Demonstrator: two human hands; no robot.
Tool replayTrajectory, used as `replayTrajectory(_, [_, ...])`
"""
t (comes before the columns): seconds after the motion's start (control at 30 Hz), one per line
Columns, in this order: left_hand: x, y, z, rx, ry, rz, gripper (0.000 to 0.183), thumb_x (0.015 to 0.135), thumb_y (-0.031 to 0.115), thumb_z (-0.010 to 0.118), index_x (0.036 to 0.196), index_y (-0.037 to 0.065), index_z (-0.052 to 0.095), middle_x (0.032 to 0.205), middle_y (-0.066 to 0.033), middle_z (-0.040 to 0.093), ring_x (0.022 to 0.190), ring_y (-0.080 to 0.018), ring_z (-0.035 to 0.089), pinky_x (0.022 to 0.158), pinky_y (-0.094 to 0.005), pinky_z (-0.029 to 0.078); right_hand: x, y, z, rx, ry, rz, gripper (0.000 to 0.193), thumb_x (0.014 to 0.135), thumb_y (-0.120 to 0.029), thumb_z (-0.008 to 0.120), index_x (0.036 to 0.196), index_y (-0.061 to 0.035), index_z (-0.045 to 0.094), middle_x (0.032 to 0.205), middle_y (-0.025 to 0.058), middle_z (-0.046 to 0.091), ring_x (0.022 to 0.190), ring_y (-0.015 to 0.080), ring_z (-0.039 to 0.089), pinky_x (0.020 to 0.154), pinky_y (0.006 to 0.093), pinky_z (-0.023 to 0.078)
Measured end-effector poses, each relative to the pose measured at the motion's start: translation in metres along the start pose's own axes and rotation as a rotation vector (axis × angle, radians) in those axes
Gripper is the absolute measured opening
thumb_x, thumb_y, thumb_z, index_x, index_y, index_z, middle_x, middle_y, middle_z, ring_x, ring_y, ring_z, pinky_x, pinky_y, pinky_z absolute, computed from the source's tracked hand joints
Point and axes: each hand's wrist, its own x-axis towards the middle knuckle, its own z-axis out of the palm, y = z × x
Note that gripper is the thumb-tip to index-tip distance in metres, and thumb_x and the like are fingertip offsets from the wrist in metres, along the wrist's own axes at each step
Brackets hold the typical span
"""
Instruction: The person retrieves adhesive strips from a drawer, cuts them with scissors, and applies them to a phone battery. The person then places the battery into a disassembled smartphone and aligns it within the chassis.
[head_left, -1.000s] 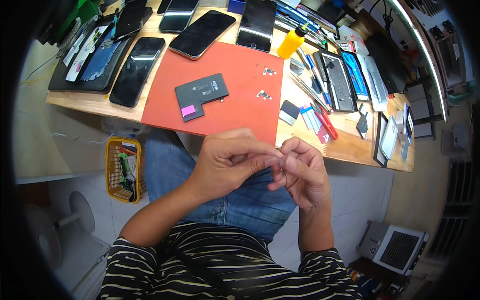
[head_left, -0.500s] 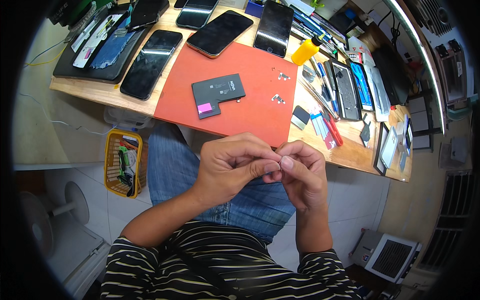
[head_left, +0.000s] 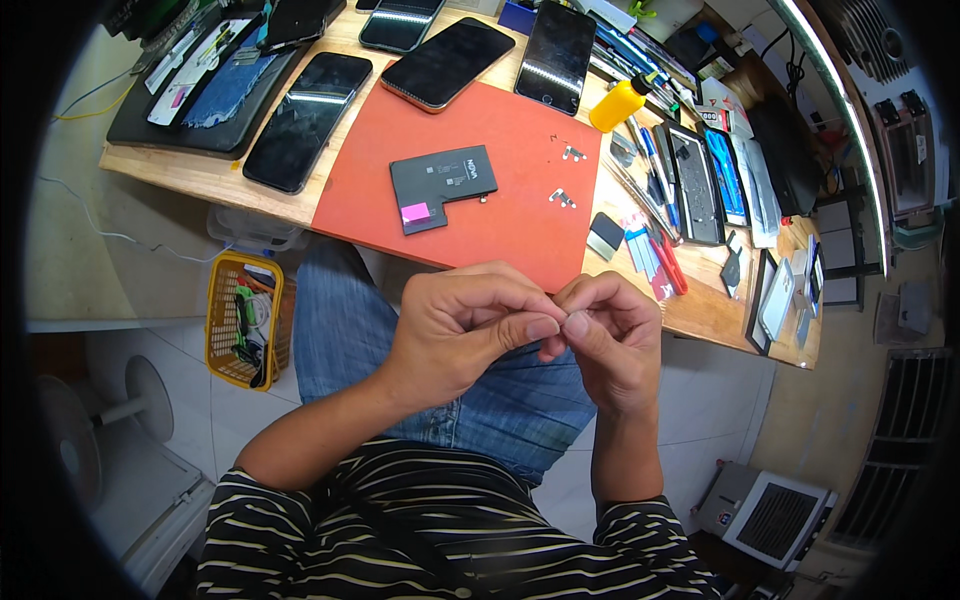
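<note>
Both hands meet above my lap, just in front of the table edge. My left hand (head_left: 465,325) is closed in a pinch of thumb and forefinger. Against its fingertips, my right hand (head_left: 615,340) pinches as well. Whatever lies between the fingertips is too small and hidden to name. Beyond the hands, a black L-shaped phone battery (head_left: 440,180) with a pink tab rests on the orange mat (head_left: 350,200). Two small metal brackets, one upper (head_left: 573,153) and one lower (head_left: 562,198), lie at the mat's right side with tiny bits near them.
Several phones, among them a black one (head_left: 307,120), lie along the mat's left and far sides. A yellow bottle (head_left: 618,104) stands at its far right corner. Red-handled pliers (head_left: 668,265), pens and phone frames crowd the right. A yellow basket (head_left: 215,320) sits below left.
The whole view has shifted slightly, with the table things a little farther right. My hands keep the same fingertip-to-fingertip pinch. Nothing on the mat has been moved.
</note>
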Motion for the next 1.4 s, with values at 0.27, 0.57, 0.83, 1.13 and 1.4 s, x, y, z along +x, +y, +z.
replayTrajectory(0.27, [0.0011, 0.0033, -0.0007, -0.086, -0.008, -0.035, 0.011, 0.091, -0.003, 0.072, 0.102, -0.007, 0.073, 0.1, -0.0144, 0.069, 0.085, -0.0181, 0.073, 0.074, -0.0267, 0.061, 0.0036, 0.0018, 0.0008, 0.093, -0.054, 0.002, 0.013, 0.093, 0.002, 0.069, 0.103, 0.0074, 0.063, 0.089, 0.016, 0.07, 0.074, 0.0174, 0.07, 0.07, 0.0303, 0.061])
replayTrajectory(0.57, [0.0005, 0.0087, -0.0002, -0.049, -0.022, -0.04, 0.011, 0.095, 0.001, 0.069, 0.102, -0.008, 0.07, 0.1, -0.0145, 0.069, 0.085, -0.0183, 0.072, 0.075, -0.0281, 0.061, 0.0062, 0.0026, 0.0038, 0.164, -0.064, 0.017, 0.011, 0.094, 0.002, 0.067, 0.102, 0.0073, 0.062, 0.088, 0.0163, 0.069, 0.072, 0.0179, 0.069, 0.07, 0.0349, 0.063])
replayTrajectory(0.83, [0.0008, 0.0081, -0.003, 0.002, -0.012, -0.037, 0.011, 0.093, -0.002, 0.07, 0.102, -0.008, 0.07, 0.101, -0.0151, 0.068, 0.086, -0.0202, 0.073, 0.076, -0.0294, 0.062, 0.007, 0.003, 0.0078, 0.14, -0.02, 0.016, 0.011, 0.093, 0.002, 0.067, 0.101, 0.0078, 0.063, 0.085, 0.0162, 0.068, 0.071, 0.0178, 0.069, 0.069, 0.0341, 0.062])
replayTrajectory(1.13, [0.0015, 0.0042, -0.0046, -0.074, -0.036, -0.011, 0.012, 0.094, -0.004, 0.069, 0.103, -0.01, 0.07, 0.099, -0.0156, 0.07, 0.086, -0.0196, 0.073, 0.074, -0.0272, 0.06, 0.0087, 0.0053, 0.0051, 0.153, -0.07, -0.019, 0.01, 0.093, 0.003, 0.067, 0.1, 0.0081, 0.063, 0.086, 0.0172, 0.068, 0.071, 0.0185, 0.069, 0.069, 0.0338, 0.062])
replayTrajectory(1.4, [0.0013, 0.0075, -0.0035, -0.067, -0.02, -0.064, 0.01, 0.091, -0.004, 0.071, 0.1, -0.009, 0.071, 0.099, -0.0165, 0.069, 0.084, -0.0229, 0.074, 0.075, -0.0316, 0.063, 0.0083, 0.0047, 0.0039, 0.173, -0.09, -0.012, 0.01, 0.093, 0.003, 0.067, 0.1, 0.0082, 0.064, 0.085, 0.0164, 0.067, 0.071, 0.0185, 0.068, 0.069, 0.0346, 0.063])
